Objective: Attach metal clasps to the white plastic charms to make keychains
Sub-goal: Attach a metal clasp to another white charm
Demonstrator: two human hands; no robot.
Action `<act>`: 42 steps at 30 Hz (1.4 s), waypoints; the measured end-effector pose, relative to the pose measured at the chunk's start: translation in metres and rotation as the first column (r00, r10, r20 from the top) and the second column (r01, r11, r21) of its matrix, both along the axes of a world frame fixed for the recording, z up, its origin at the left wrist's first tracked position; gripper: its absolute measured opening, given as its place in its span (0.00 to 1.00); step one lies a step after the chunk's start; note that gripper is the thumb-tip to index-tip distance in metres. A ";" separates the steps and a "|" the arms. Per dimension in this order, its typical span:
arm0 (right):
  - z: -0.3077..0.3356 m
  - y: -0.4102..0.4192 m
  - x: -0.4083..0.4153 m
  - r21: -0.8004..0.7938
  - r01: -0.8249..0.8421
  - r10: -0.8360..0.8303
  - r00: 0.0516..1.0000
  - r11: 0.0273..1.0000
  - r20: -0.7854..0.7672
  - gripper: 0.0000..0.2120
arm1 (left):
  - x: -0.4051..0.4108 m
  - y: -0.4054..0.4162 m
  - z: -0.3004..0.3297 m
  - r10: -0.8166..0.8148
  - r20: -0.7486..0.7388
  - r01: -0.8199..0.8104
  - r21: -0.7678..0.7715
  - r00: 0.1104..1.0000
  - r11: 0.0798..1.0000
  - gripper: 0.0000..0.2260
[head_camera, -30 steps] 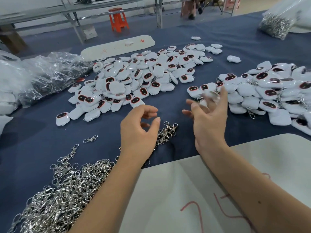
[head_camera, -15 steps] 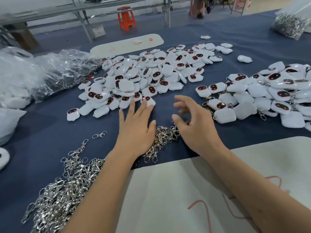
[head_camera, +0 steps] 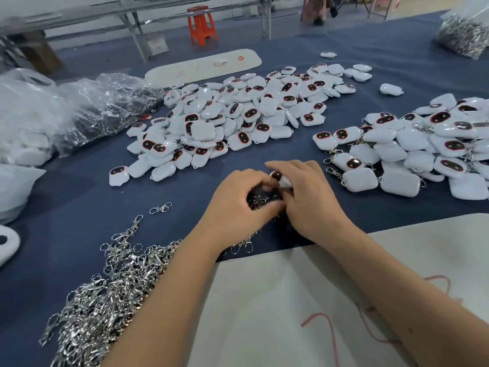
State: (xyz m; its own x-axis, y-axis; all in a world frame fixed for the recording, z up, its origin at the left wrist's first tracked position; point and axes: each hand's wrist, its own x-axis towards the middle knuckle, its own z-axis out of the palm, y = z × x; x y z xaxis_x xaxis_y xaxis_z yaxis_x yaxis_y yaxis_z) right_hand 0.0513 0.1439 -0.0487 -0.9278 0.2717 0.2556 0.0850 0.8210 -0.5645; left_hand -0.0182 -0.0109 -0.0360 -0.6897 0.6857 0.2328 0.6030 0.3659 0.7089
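Table [head_camera: 397,64]: blue cloth, workshop behind.
Done: clasped charms [head_camera: 412,152] heaped at 2 o'clock.
Left: bare charms [head_camera: 238,115] at 12, clasps [head_camera: 105,295] at 8.
Grip: right hand [head_camera: 307,200] pinches one charm [head_camera: 277,176]; left hand [head_camera: 238,207] curled over clasps, hold unclear.

Half a second ago the left hand [head_camera: 238,205] lies flat with fingers spread over the small bunch of clasps [head_camera: 260,202] and the right hand [head_camera: 309,200] hovers open beside it. Now both hands meet over that bunch, fingers curled inward and touching. A white charm [head_camera: 280,178] with a dark oval face now sits in the right hand's grip, where 1 second ago that hand is raised over the surface with a blurred charm at its fingertips. What the left fingers pinch is hidden.
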 end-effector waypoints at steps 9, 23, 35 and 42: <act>0.003 0.010 0.006 -0.367 0.242 -0.316 0.936 0.898 -0.155 0.28 | 0.003 0.006 0.001 -0.021 -0.090 0.005 -0.169 0.996 0.986 0.11; 0.010 0.002 0.012 -0.499 -0.066 -0.098 0.950 0.864 -0.295 0.06 | 0.001 0.005 0.001 0.145 0.243 -0.234 0.392 0.959 0.889 0.09; 0.005 0.006 0.010 -0.524 -0.153 -0.007 0.957 0.838 -0.292 0.07 | 0.001 0.003 -0.001 0.081 0.278 -0.197 0.418 0.957 0.887 0.08; 0.002 0.005 0.009 -0.485 -0.122 -0.035 0.953 0.866 -0.302 0.06 | -0.001 0.000 0.001 0.156 0.313 -0.290 0.445 0.937 0.847 0.11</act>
